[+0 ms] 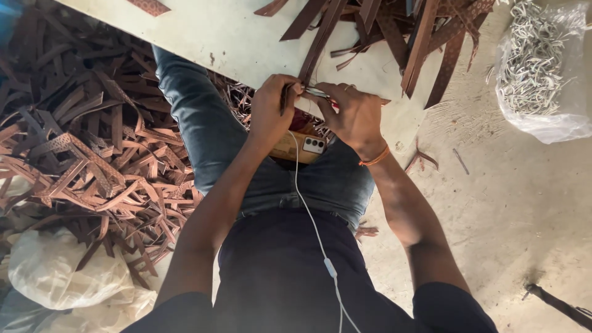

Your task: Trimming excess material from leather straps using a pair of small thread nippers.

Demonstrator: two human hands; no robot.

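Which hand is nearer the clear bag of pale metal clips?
Right. The right hand is on the side toward the bag; the left hand is farther away, beyond it.

— Small metal piece (317, 92) between the fingertips: too small to tell its kind, mostly covered by the right hand (354, 114).
— End of the brown strap (317, 43) hidden under the left hand (271, 108).
— Phone (302, 146) on the lap half covered by the wrists.
— Strap pile (92, 142) cut off at the left edge; bag of pale metal bits (542, 68) cut off at right, single pieces too small to make out.
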